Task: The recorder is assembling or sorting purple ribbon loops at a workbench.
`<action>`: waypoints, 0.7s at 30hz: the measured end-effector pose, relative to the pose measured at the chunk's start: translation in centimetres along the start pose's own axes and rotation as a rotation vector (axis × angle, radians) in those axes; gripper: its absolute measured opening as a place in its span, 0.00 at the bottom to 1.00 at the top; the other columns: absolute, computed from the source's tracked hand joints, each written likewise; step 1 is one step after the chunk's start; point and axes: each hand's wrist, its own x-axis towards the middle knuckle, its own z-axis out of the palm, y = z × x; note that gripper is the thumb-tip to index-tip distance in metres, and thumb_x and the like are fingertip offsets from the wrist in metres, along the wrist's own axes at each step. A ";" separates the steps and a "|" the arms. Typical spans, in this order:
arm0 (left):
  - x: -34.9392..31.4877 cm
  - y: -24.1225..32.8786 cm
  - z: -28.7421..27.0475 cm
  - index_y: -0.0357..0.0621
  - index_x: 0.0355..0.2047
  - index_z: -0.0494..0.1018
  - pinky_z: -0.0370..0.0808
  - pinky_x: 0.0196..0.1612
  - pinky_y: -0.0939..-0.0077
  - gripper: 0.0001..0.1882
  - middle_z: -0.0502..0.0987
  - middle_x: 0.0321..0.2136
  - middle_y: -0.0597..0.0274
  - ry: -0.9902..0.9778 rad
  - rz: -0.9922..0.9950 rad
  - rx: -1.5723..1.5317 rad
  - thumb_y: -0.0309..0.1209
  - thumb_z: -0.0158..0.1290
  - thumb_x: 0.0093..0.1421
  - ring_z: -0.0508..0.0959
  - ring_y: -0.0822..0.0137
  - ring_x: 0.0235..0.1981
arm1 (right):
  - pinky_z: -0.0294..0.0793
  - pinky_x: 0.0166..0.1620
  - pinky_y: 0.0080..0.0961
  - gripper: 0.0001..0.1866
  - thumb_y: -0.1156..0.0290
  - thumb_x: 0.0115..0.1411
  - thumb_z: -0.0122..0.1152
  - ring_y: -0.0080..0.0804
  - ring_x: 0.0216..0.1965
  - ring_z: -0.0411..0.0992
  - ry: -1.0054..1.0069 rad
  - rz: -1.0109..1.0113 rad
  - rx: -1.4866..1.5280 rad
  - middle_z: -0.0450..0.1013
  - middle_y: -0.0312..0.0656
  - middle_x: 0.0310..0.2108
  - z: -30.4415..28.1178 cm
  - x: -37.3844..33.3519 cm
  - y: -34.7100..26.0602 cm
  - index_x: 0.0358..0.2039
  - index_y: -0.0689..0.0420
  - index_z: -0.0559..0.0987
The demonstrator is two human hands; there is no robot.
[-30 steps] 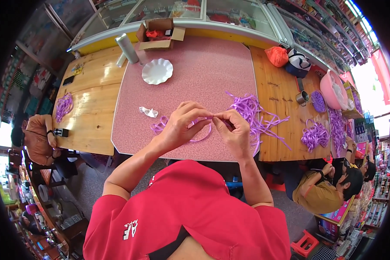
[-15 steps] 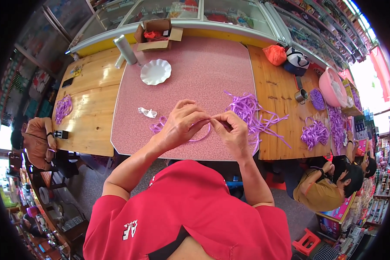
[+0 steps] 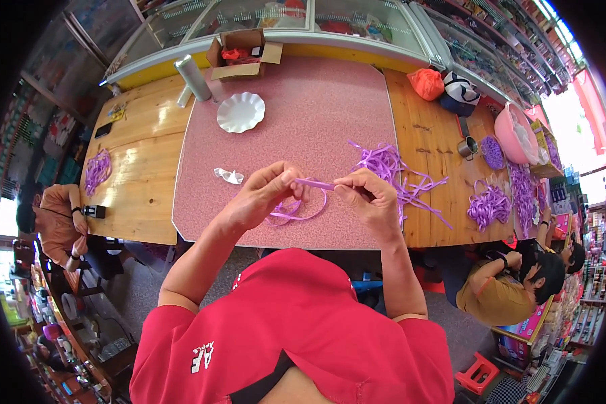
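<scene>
A narrow purple ribbon [image 3: 314,184] is stretched between my two hands above the pink tabletop [image 3: 303,121]. My left hand [image 3: 266,192] pinches one end of the stretch between thumb and forefinger. At the other end, my right hand [image 3: 367,196] pinches it with thumb and fingertips. Loops of ribbon hang below the hands, over the table. Just beyond my right hand lies a loose pile of purple ribbons [image 3: 380,161]. A small crumpled white piece [image 3: 229,176] rests left of my left hand.
Farther off stand a white scalloped plate [image 3: 241,112], a silvery roll [image 3: 192,77] and an open cardboard box [image 3: 239,57]. More ribbon bundles [image 3: 489,205] and a pink basin [image 3: 515,135] are on the right wooden table. People sit at left [image 3: 57,215] and right [image 3: 508,286].
My hands have moved apart, and a stretch of ribbon now shows between them. The left fingers have curled in more. The person at left has brought their hands lower.
</scene>
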 end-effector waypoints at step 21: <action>1.7 1.7 1.7 0.41 0.34 0.71 0.69 0.47 0.63 0.09 0.74 0.41 0.58 0.000 0.704 1.254 0.25 0.56 0.51 0.74 0.56 0.46 | 0.51 0.20 0.12 0.06 0.68 0.62 0.63 0.10 0.19 0.58 0.106 0.412 0.499 0.66 0.25 0.20 3.3 0.2 -0.2 0.29 0.56 0.81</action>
